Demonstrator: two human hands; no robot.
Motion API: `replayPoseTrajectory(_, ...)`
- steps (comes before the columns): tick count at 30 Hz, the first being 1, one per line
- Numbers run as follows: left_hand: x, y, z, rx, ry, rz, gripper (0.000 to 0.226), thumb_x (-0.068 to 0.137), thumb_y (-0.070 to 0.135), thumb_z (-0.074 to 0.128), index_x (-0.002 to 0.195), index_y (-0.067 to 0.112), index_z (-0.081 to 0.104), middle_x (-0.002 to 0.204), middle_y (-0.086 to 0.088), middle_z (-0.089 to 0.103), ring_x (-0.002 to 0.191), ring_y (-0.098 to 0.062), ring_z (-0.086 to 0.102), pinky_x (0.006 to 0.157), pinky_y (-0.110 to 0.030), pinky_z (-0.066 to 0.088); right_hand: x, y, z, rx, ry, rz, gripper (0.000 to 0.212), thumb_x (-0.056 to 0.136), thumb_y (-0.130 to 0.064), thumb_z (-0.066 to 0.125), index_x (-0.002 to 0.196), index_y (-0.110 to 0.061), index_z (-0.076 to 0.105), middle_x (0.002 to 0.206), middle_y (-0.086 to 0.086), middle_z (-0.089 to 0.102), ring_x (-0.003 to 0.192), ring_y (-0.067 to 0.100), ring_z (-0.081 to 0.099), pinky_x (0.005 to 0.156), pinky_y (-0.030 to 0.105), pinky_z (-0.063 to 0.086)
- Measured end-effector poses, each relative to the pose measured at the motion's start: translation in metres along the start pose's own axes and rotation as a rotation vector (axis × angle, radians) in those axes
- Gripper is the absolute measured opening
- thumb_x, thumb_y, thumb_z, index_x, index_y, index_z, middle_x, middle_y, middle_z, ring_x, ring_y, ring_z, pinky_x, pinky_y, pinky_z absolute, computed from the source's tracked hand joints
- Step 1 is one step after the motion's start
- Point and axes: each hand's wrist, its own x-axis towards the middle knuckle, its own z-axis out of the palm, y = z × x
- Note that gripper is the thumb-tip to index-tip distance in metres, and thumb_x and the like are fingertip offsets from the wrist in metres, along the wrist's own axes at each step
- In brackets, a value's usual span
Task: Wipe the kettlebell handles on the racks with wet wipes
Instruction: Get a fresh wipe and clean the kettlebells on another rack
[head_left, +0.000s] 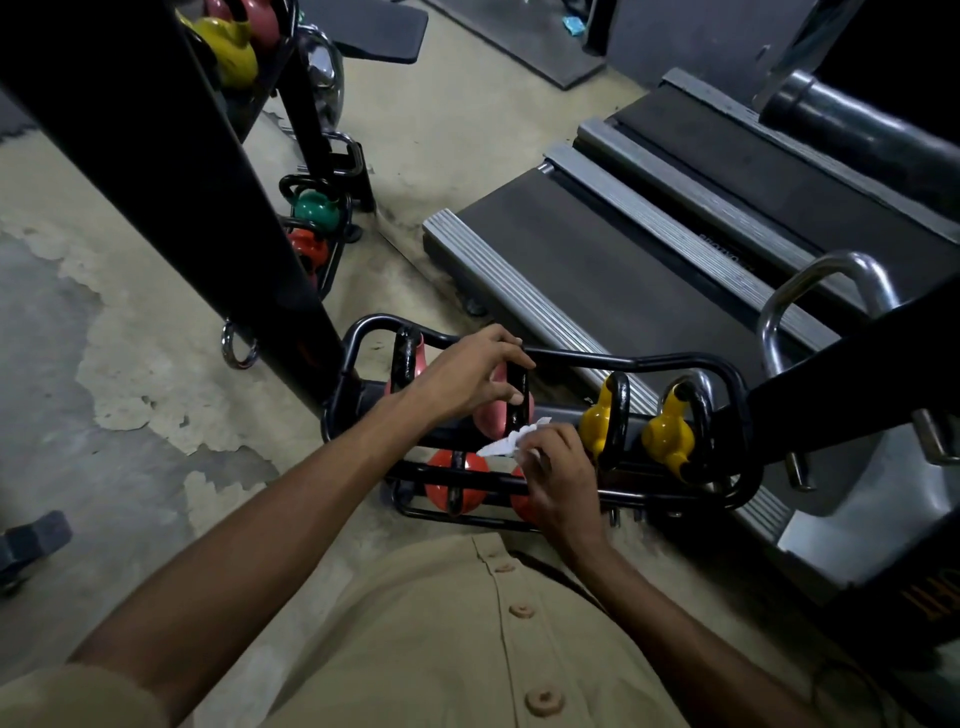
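Black handle (518, 387) between left fingers (500, 336)

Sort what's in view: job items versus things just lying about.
Job: wet wipe in right hand; pink kettlebell gripped by left hand; yellow kettlebells; red kettlebells; rack.
Lying about: treadmills; floor mat; black post.

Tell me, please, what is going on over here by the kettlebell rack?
A person is working at a low black rack of kettlebells. Their left hand has a grip on the black handle of a pink kettlebell on the upper tier. The right hand pinches a crumpled white wet wipe just below that handle; whether the wipe touches it is unclear. Two yellow kettlebells sit to the right, and red kettlebells on the tier beneath.
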Motion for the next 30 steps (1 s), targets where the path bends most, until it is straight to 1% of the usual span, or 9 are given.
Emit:
replayPoseTrajectory(2,0.0,0.001,-0.001,0.008,0.0,0.002,0.048,0.085,0.026,0.083,0.132,0.026,0.069,0.145,0.003,0.052,0.133,-0.013,0.051,0.105,-0.025,0.039,-0.001,-0.007,0.003,0.159,0.057,0.195,0.008,0.101,-0.01,0.062,0.097,-0.016,0.06,0.098,-0.005,0.058,0.091,0.006,0.057,0.076,0.019,0.048)
replayPoseTrajectory(5,-0.002,0.003,-0.004,0.028,-0.001,0.011,0.048,0.085,0.026,0.083,0.131,0.026,0.069,0.145,0.003,0.053,0.133,-0.013,0.051,0.104,-0.025,0.039,0.01,-0.022,-0.002,0.527,0.043,0.487,0.008,0.107,-0.015,0.054,0.1,-0.014,0.057,0.087,0.001,0.063,0.068,0.017,0.064,0.056,0.03,0.056)
replayPoseTrajectory(8,-0.005,0.004,-0.004,0.041,0.001,0.01,0.047,0.086,0.025,0.082,0.131,0.026,0.069,0.146,0.003,0.052,0.133,-0.014,0.051,0.107,-0.028,0.041,0.035,-0.028,-0.01,0.722,-0.02,0.672,0.016,0.108,-0.018,0.053,0.106,-0.003,0.057,0.073,0.008,0.058,0.046,0.02,0.052,0.041,0.028,0.044)
replayPoseTrajectory(10,-0.007,0.004,-0.005,0.042,0.005,0.003,0.048,0.086,0.024,0.082,0.132,0.026,0.068,0.147,0.003,0.051,0.134,-0.015,0.05,0.104,-0.025,0.037,0.059,-0.028,-0.014,0.741,-0.056,0.786,0.016,0.107,-0.019,0.056,0.103,-0.005,0.062,0.066,0.009,0.056,0.042,0.016,0.047,0.039,0.025,0.037)
replayPoseTrajectory(13,-0.008,0.005,-0.005,0.031,0.002,-0.001,0.049,0.085,0.025,0.083,0.133,0.026,0.068,0.147,0.002,0.052,0.133,-0.015,0.051,0.101,-0.023,0.035,0.097,-0.024,-0.014,0.802,-0.023,0.893,0.013,0.102,-0.013,0.058,0.09,-0.01,0.064,0.059,0.009,0.052,0.038,0.014,0.042,0.045,0.023,0.034)
replayPoseTrajectory(16,-0.01,0.007,-0.006,0.004,0.015,-0.003,0.065,0.083,0.024,0.085,0.142,0.024,0.059,0.142,0.0,0.055,0.13,-0.017,0.054,0.103,-0.028,0.042,0.117,-0.022,-0.01,0.871,0.032,0.907,0.012,0.099,-0.016,0.063,0.089,-0.012,0.062,0.061,0.008,0.052,0.041,0.014,0.044,0.048,0.025,0.034)
replayPoseTrajectory(20,-0.011,0.006,-0.008,-0.01,0.018,-0.025,0.087,0.08,0.023,0.087,0.156,0.019,0.043,0.145,-0.006,0.054,0.135,-0.021,0.052,0.112,-0.037,0.043,0.089,-0.031,-0.01,0.758,0.014,0.804,0.014,0.103,-0.024,0.064,0.098,-0.011,0.064,0.068,0.004,0.059,0.046,0.014,0.047,0.043,0.026,0.036)
replayPoseTrajectory(25,-0.014,0.0,-0.008,-0.022,0.032,-0.011,0.083,0.083,0.025,0.085,0.155,0.018,0.044,0.149,-0.004,0.052,0.137,-0.02,0.05,0.115,-0.035,0.041,0.027,-0.026,-0.016,0.611,-0.055,0.612,0.016,0.104,-0.016,0.06,0.099,-0.001,0.062,0.076,0.002,0.058,0.058,0.013,0.051,0.047,0.025,0.044)
replayPoseTrajectory(30,-0.021,0.0,0.008,-0.03,0.016,0.018,0.07,0.091,0.032,0.077,0.153,0.021,0.047,0.163,0.001,0.036,0.147,-0.017,0.039,0.12,-0.04,0.036,0.01,-0.022,-0.024,0.595,0.051,0.614,0.008,0.102,-0.017,0.065,0.099,-0.009,0.065,0.082,0.003,0.067,0.064,0.017,0.06,0.051,0.027,0.049)
